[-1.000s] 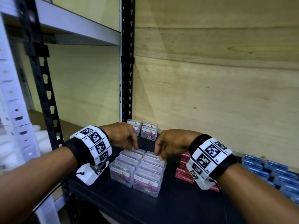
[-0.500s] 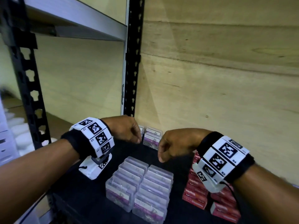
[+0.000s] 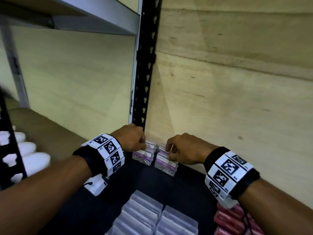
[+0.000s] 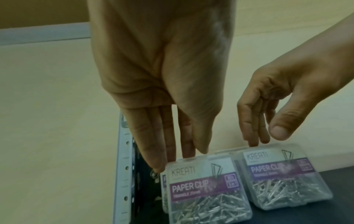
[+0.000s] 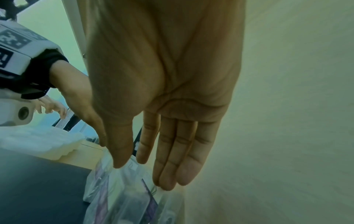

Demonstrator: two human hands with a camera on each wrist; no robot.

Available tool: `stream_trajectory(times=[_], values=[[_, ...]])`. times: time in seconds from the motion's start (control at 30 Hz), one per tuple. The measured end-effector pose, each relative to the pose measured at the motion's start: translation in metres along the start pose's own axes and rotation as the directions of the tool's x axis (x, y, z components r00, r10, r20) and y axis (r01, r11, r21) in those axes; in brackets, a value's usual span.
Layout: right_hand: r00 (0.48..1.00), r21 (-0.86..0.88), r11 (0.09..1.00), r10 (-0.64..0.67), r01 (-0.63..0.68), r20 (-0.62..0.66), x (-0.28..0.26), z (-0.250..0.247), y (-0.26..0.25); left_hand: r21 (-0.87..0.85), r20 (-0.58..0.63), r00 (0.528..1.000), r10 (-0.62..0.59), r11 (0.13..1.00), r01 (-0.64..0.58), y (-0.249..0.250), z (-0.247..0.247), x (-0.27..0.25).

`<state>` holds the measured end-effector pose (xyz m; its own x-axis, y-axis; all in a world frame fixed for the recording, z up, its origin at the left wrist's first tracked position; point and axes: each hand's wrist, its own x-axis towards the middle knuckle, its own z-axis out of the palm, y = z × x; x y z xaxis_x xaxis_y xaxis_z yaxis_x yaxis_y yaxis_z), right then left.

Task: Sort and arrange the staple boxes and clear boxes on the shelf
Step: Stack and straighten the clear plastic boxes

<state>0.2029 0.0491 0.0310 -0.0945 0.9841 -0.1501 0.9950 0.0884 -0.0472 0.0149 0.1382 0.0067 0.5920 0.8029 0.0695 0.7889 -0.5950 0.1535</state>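
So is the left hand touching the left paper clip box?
Touching. The left wrist view shows the left hand with straight fingertips resting on the top edge of the left paper clip box.

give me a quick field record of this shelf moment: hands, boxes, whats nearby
left hand: fingers straight, tips at the top edge of the left paper clip box
right hand: fingertips on the right paper clip box
box location: back corner of the dark shelf, by the black upright
nearer: clear box rows; red boxes

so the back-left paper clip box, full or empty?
Roughly half full: paper clip box shows silver clips piled in its lower half below the purple label.
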Motion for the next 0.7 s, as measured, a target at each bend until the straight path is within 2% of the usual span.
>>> stream_trajectory(times=[0.37, 0.53, 0.7], values=[[0.998, 0.078, 0.997, -0.022, 0.018, 0.052, 0.012, -0.002, -0.003, -0.027, 0.037, 0.999, -0.008, 1.0, 0.009, 0.002, -0.002, 0.006], [0.999, 0.122, 0.993, -0.002, -0.004, 0.046, 0.002, 0.0, -0.002, -0.027, 0.069, 0.997, 0.029, 0.999, -0.027, 0.008, -0.002, 0.0], [0.996, 0.164, 0.986, 0.002, -0.017, 0.092, -0.019, 0.0, -0.002, -0.016, 0.107, 0.991, 0.082, 0.997, -0.081, 0.02, -0.003, -0.009]])
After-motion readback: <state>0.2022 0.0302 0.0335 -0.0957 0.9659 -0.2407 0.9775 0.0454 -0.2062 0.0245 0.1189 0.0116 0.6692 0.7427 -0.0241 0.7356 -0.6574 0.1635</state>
